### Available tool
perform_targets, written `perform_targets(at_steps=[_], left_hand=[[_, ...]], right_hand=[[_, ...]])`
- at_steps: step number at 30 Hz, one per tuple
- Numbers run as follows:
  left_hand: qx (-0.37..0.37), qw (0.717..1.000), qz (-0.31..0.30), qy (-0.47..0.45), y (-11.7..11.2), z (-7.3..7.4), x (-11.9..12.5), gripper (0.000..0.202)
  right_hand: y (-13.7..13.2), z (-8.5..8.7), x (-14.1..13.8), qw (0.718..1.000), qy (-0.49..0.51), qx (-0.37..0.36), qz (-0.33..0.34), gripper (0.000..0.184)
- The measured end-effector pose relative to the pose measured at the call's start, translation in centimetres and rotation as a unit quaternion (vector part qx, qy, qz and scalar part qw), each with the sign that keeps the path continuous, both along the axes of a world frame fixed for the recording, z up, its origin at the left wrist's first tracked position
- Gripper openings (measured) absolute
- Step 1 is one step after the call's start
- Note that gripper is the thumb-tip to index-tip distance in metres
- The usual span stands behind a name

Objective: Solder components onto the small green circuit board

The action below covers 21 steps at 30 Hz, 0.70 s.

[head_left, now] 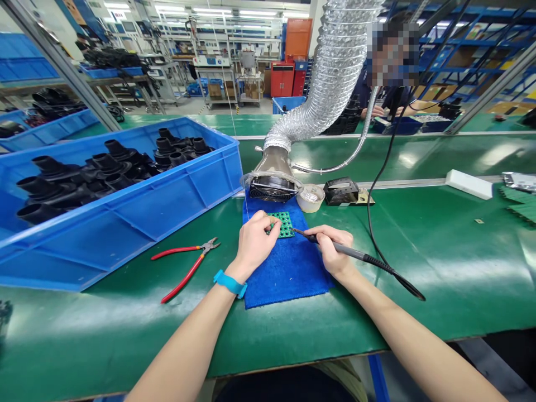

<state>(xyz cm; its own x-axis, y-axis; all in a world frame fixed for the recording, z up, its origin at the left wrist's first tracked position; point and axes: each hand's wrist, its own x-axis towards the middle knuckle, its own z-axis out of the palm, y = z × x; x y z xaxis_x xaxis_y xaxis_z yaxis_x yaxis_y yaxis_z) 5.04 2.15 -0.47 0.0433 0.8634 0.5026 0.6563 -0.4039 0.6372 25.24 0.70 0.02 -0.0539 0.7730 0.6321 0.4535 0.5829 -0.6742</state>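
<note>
A green circuit board with rows of dark round spots lies on a blue cloth. My right hand grips a soldering iron, its tip at the board's right edge. At the board's left side my left hand is closed in a pinch. A thin solder wire runs down from above into that hand; the piece between the fingertips is too small to make out. On my left wrist is a turquoise strap.
Red-handled pliers lie open left of the cloth. A blue crate holds black rubber parts. Above the cloth hangs a fume duct. Behind are a small round bowl and an iron stand. A person sits opposite.
</note>
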Motion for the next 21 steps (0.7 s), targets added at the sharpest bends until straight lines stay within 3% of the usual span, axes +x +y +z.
perform_targets(at_steps=[8,13,17,21], left_hand=[[-0.026,0.996,-0.034,-0.076,-0.4,1.0,-0.1,0.017],[-0.023,0.995,-0.010,-0.096,-0.3,1.2,-0.6,0.012],[0.037,0.995,0.028,-0.088,-0.3,1.6,-0.8,0.014],[0.134,0.990,0.054,-0.011,-0.7,2.0,-0.9,0.010]], right_hand=[[1.0,0.1,1.5,0.994,0.039,0.043,-0.094,0.030],[2.9,1.7,3.0,0.982,-0.009,0.131,-0.133,0.030],[4.6,1.9,4.8,0.960,-0.100,0.212,-0.155,0.030],[6.2,-0.1,6.0,0.943,-0.197,0.223,-0.147,0.029]])
